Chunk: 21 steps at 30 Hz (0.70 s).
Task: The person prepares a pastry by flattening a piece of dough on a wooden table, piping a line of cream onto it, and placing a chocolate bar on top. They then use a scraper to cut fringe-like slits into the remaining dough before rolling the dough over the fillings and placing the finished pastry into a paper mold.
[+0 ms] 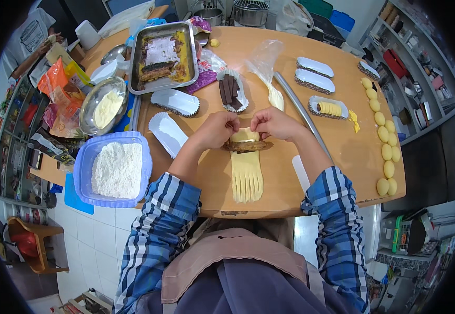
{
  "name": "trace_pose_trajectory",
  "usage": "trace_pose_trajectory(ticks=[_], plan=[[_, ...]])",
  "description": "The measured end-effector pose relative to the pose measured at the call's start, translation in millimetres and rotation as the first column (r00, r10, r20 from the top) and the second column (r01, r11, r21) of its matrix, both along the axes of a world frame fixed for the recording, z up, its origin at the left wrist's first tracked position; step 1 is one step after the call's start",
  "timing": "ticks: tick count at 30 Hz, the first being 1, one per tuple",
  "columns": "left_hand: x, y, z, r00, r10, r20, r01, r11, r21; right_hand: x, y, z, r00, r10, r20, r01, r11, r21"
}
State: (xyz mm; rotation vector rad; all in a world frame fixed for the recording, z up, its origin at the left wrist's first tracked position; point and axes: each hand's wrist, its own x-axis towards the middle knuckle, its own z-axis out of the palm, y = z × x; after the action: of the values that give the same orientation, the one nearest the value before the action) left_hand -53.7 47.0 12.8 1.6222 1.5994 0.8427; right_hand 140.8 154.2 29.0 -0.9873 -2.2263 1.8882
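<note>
Both your hands, left (218, 129) & right (270, 123), pinch the dough sheet's (247, 175) top edge over the brown filling (248, 146), grip closed; slit strips trail toward you on the tabletop (342, 152).

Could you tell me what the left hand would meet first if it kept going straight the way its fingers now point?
The left hand points right, across the top of the dough sheet. It would most likely meet the right hand almost at once; both pinch the same dough edge above the brown filling.

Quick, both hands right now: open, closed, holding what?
Left hand: fingers pinched on the top edge of the dough sheet, over the brown filling.
Right hand: pinching the same dough edge.
</note>
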Motion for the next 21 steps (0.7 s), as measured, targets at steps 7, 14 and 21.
trace_pose_trajectory(ticks=[7,14,21], plan=[[3.0,-4.7,7.4,1.0,-0.013,0.025,0.016,0.99,-0.137,8.6,-3.7,9.4,0.992,0.129,0.006,-0.129,0.992,0.018],[4.9,-18.3,24.1,0.976,-0.127,0.174,0.162,0.966,-0.203,14.3,-10.8,6.7,0.989,0.148,0.03,-0.147,0.989,-0.022],[1.3,-20.0,5.3,0.971,-0.085,0.223,0.114,0.987,-0.117,12.2,-18.5,6.8,0.995,0.1,0.031,-0.104,0.984,0.147]])
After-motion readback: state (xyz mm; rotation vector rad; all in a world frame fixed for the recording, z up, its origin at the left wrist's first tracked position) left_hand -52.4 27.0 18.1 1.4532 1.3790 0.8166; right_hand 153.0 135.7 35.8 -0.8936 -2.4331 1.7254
